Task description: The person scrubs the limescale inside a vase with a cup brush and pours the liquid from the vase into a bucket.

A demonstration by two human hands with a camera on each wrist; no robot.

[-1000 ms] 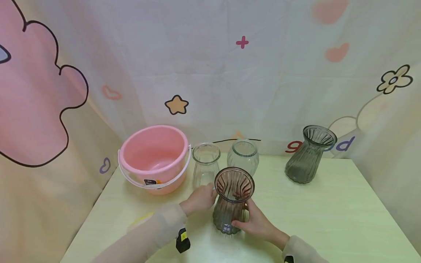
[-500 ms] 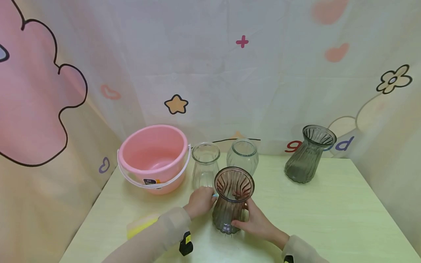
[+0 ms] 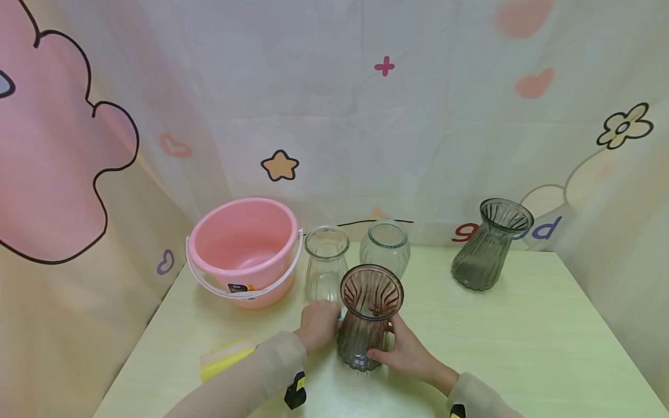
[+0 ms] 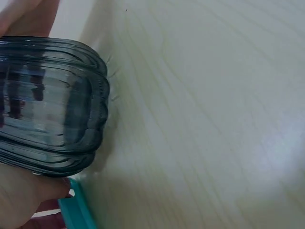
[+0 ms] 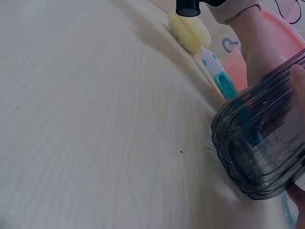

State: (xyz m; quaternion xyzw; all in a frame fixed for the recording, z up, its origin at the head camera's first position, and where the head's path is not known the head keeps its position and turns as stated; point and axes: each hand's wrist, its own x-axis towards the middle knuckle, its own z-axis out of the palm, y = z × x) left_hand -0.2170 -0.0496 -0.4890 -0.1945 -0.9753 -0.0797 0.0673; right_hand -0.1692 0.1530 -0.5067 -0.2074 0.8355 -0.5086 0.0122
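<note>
1. While the right hand (image 3: 410, 351) grips the vase (image 3: 363, 342) low on its right side, thumb across the front and fingers bent round the back, the left hand (image 3: 320, 324) is curled round the handle (image 5: 225, 86) of a brush (image 5: 209, 56).
2. The vase is upright, mouth up, its base at the table (image 3: 496, 348), between the two hands near the middle. Its ribbed glass looks reddish-brown at the flared mouth and grey below.
3. The left hand is just beside the vase, on its left; whether the two touch, I cannot tell. From the left wrist, its fingers show bent at the teal end of the handle, near the base of the vase.
4. The yellow sponge (image 3: 225, 361) of the brush points away from the vase, partly hidden behind the left sleeve (image 3: 245, 374). The handle is white next to the sponge and teal further along. Whether the brush rests on the table is unclear.
5. Behind the hands stand a clear jar (image 3: 326, 267) and, right of it, a round jar (image 3: 389, 255), partly covered by the vase.
6. A pink bucket (image 3: 245, 244) sits left of the jars, its white bail across its front.
7. A grey vase (image 3: 479, 261) stands well apart, at the back right, before a printed curtain (image 3: 334, 116).
</note>
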